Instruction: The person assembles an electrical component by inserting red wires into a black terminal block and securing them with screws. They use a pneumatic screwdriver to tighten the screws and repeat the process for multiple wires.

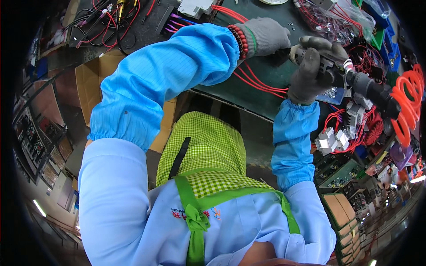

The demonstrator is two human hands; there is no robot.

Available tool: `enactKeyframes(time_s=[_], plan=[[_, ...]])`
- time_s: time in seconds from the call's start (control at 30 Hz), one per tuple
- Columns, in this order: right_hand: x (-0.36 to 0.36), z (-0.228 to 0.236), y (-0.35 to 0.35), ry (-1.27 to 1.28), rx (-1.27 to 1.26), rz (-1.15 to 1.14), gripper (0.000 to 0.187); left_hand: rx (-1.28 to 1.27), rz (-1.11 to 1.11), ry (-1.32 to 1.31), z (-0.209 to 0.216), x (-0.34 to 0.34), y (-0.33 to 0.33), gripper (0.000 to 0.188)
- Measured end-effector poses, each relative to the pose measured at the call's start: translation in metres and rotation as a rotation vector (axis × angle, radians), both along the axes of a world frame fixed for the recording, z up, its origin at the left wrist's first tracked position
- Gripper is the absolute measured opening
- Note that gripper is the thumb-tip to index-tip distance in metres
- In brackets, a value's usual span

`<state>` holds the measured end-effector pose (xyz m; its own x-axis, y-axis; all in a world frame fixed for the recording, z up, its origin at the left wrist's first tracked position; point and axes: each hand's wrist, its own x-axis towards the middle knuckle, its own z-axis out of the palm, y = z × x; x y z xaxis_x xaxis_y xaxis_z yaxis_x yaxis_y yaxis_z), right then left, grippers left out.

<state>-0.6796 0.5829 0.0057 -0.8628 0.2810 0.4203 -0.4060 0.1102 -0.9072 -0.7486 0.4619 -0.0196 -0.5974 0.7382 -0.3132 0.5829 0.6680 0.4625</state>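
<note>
My right hand (308, 73), in a grey glove, is wrapped round a power screwdriver (327, 67). Its nose points left, towards my left hand (266, 37). A black elbow (366, 84) at the tool's back end leads to a coiled orange hose (406, 102). My left hand, also gloved in grey, is closed just beyond the tool's nose. A small dark piece (280, 56) shows under its fingers, too covered to name. Red wires (257, 82) run out below my left hand across the green worktop (239, 99).
Wired grey-white switch modules (328, 141) lie at the right edge. Bagged red wires (313, 20) and blue bins (391, 53) stand at the back right. A white module (195, 6) and cable tangles (111, 22) are at the back left. An open cardboard box (91, 84) sits below.
</note>
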Motion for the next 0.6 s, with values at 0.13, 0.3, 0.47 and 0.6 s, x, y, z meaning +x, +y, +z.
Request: enactKeyframes(time_s=[0.13, 0.3, 0.47, 0.6], plan=[[-0.013, 0.026, 0.004, 0.077, -0.194, 0.058, 0.049, -0.032, -0.046, 0.025, -0.003, -0.002, -0.002, 0.030], [-0.047, 0.048, 0.070, 0.323, 0.106, -0.323, 0.041, -0.015, -0.009, -0.020, -0.009, -0.003, 0.004, 0.034], [-0.052, 0.024, 0.101, 0.126, 0.156, -0.322, 0.034, -0.052, -0.020, 0.008, -0.005, -0.003, 0.004, 0.035], [-0.044, 0.012, 0.093, 0.066, 0.122, -0.327, 0.041, -0.048, -0.071, 0.102, -0.008, 0.000, 0.002, 0.035]])
